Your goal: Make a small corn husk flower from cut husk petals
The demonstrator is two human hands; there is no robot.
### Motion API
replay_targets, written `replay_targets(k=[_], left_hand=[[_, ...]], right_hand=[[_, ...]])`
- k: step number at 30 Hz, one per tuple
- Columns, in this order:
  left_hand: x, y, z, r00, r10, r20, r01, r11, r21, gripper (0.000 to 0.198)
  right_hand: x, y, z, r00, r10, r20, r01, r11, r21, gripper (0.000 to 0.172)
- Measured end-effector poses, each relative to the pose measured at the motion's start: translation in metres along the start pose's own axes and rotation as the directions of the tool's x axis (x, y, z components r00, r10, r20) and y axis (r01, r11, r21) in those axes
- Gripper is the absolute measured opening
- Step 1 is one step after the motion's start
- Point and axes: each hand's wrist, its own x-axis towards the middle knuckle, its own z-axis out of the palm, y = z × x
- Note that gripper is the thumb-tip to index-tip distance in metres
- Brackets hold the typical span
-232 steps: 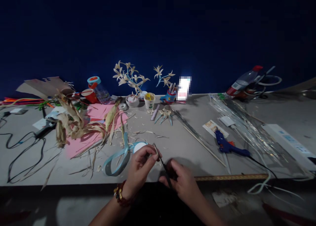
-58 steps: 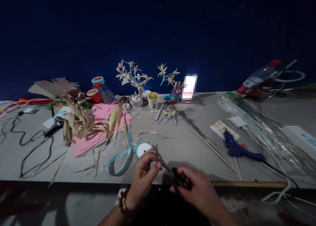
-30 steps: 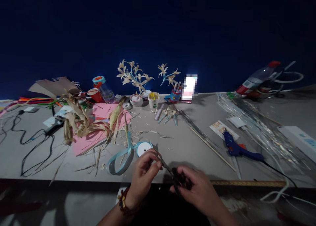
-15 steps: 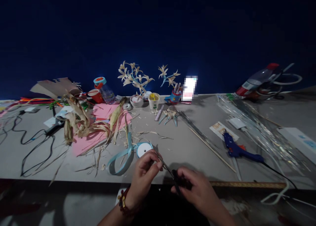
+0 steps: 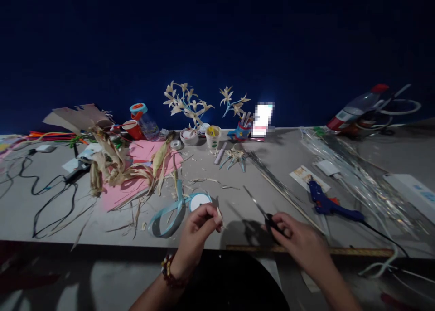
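Note:
Between the pinched fingertips of my left hand (image 5: 203,225) is a small pale piece of husk (image 5: 219,213). My right hand (image 5: 295,231) is closed round the dark handles of a pair of scissors (image 5: 258,205), whose blades point up and to the left, apart from the husk piece. Just behind my left hand lies a spool of light blue ribbon (image 5: 200,201), with a loose loop of ribbon (image 5: 166,221) to its left. Several small husk flowers on blue stems (image 5: 234,159) lie further back on the table.
Dried corn husks (image 5: 115,166) lie over pink paper (image 5: 112,196) at the left. On the right are a blue glue gun (image 5: 331,207), thin wires (image 5: 277,184) and clear plastic wrapping (image 5: 360,170). Husk flower branches (image 5: 186,102), cups and a lit phone (image 5: 262,119) stand at the back.
My right hand has moved right with the scissors, taking the blades away from my left hand. My left hand stays near the ribbon spool, still pinching.

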Motion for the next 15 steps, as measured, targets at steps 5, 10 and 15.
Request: replay_targets(k=[5,10,15], left_hand=[[0.005,-0.004,0.003,0.995,-0.086,-0.04,0.081,0.991,-0.104,0.016],[0.005,-0.004,0.007,0.993,-0.101,-0.058,0.093,0.988,-0.12,0.019],[0.002,-0.007,0.005,0.996,-0.053,-0.074,0.049,0.998,-0.05,0.015]], right_hand=[[0.001,0.039,-0.001,0.989,-0.016,-0.145,-0.039,0.929,-0.368,0.026],[0.009,0.044,-0.006,0.989,-0.124,-0.076,0.079,0.898,-0.432,0.027],[0.011,0.002,-0.016,0.965,-0.232,-0.125,0.188,0.938,-0.292,0.033]])
